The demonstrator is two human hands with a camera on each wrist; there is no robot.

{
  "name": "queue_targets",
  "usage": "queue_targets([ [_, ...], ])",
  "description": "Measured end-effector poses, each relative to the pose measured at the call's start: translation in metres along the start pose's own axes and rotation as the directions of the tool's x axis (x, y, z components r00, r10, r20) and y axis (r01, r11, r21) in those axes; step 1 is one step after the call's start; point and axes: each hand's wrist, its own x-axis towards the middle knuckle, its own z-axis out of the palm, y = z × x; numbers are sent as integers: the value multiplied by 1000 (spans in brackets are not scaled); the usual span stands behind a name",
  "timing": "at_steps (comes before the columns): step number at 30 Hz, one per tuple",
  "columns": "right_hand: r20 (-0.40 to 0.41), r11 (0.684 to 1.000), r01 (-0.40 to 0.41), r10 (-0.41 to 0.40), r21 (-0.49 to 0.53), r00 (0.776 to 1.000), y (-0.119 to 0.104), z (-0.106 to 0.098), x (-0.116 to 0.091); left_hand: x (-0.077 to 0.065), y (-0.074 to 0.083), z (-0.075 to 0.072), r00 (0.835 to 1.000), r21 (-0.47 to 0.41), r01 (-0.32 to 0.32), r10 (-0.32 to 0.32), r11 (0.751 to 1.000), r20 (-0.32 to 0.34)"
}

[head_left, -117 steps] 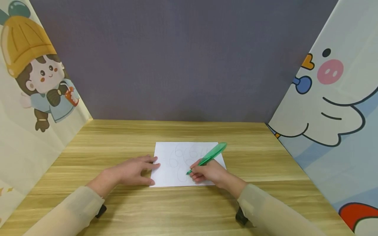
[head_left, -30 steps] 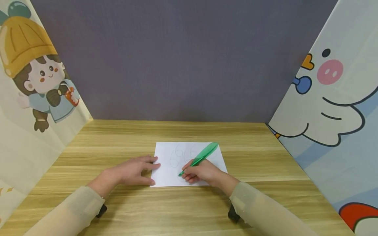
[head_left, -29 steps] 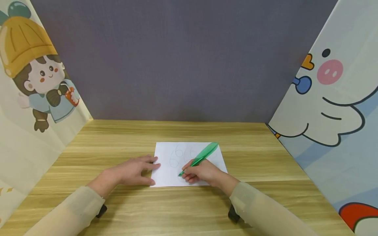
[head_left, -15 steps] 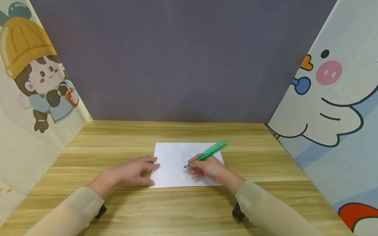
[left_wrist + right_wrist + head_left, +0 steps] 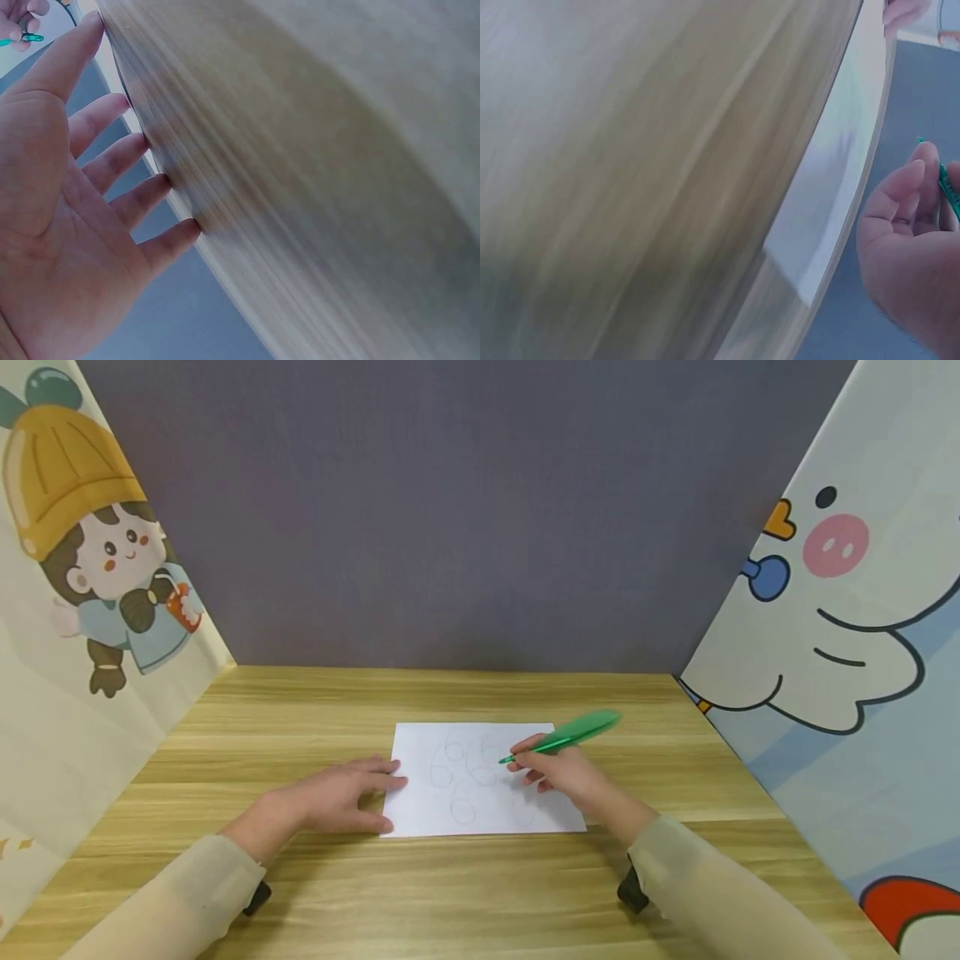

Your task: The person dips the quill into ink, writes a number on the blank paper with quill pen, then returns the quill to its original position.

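Observation:
A white sheet of paper (image 5: 420, 814) lies on the wooden table, marked with several thin, faint figures shaped like a 6. The left hand (image 5: 341, 795) rests at its left edge, fingers spread, fingertips touching the paper; the left wrist view shows the same hand (image 5: 67, 217) with its palm bare. Above the right part of the sheet, the right hand (image 5: 566, 777) pinches a green feather-shaped pen (image 5: 581, 731), its tip pointing left and seemingly off the paper. In the right wrist view only part of the pen (image 5: 950, 193) shows between the curled fingers of that hand (image 5: 907, 232).
The wooden table (image 5: 450, 893) extends around the sheet. A dark grey panel (image 5: 450, 510) stands behind it. Cartoon-printed walls flank both sides, the left wall (image 5: 45, 727) and the right wall (image 5: 885, 693). Black wrist devices poke out below both sleeves.
The right hand has lifted the pen and moved right and farther away. A 6-shaped figure it partly covered near the bottom middle now shows. The left hand stays where it was.

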Motion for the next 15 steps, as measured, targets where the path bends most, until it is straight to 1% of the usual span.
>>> queue_targets([
  [8, -95, 996, 24, -32, -86, 995, 4, -28, -3, 0, -1, 1, 1000, -11, -2, 2, 1000, -5],
  [15, -126, 997, 24, -32, -67, 991, 10, -48, -8, -1, 0, 1, 1000, -16, 0, 0, 1000, -3],
])
